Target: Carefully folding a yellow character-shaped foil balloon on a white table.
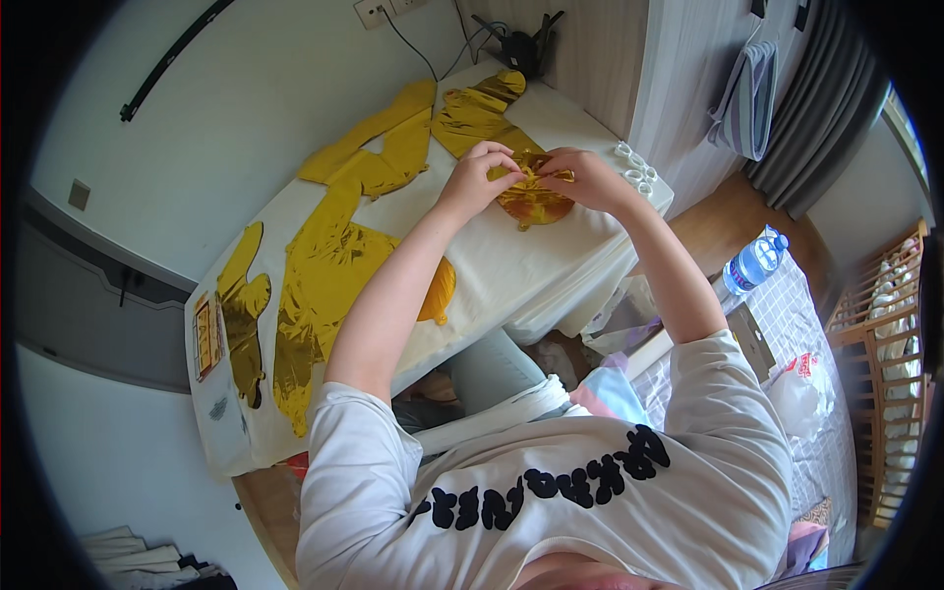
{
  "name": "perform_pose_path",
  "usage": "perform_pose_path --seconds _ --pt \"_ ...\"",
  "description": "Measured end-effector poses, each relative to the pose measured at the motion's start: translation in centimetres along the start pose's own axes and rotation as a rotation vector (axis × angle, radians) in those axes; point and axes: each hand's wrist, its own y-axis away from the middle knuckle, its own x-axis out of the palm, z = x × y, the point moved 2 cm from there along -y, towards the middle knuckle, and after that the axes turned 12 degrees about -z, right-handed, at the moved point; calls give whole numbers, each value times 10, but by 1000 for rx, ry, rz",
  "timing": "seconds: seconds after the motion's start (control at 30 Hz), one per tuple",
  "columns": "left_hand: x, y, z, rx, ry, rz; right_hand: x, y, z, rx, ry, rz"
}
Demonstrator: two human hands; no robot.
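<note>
Foil point(536, 208), gold and crinkled, is caught between my hands over the far right part of the table point(492, 285). My left hand point(480, 179) pinches it between thumb and fingertips, and my right hand point(590, 182) pinches it from the other side, fingers bent inward, the two sets of fingertips close together. I cannot tell exactly which fold each one grips. Its rounded lower part shows below my fingers.

Just past my left hand, a gold strip point(480, 120) reaches back toward the black router point(519, 51); my hands hide whether it joins the piece I hold. Left of my left forearm, a large gold sheet point(339, 265) spreads over the white cloth, and a narrower piece point(241, 305) lies near the packet point(208, 334) at the table's left end. White rings point(639, 172) sit at the corner beyond my right wrist. Farther right, I see a bottle point(753, 264) and a plastic bag point(801, 401) on a checked cover point(792, 324).
</note>
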Motion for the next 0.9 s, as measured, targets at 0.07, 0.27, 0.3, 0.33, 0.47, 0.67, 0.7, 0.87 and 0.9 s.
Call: perform_pose_path --seconds 0.07,0.27,0.3,0.33,0.47,0.67,0.7,0.87,0.9 --pt "1 1 -3 3 -25 15 0 -1 -5 88 13 -18" --pt "-6 7 -22 148 -121 -39 -1 -4 -5 337 29 21" --pt "-6 7 -24 147 -124 -41 0 -5 -4 335 27 22" --pt "-7 6 -24 106 -127 -63 0 -6 -4 334 1 32" --pt "-6 4 -26 43 -150 -105 0 -8 -21 493 -178 43" --pt "-8 12 -31 179 -197 -196 6 -7 -22 454 -189 -36" --pt "-7 13 -32 179 -198 -195 6 -8 -21 454 -189 -36" --pt "-5 18 -36 296 -247 -192 2 -10 -18 467 -98 -49" --pt "-4 19 -35 296 -249 -193 3 -10 -18 465 -99 -48"
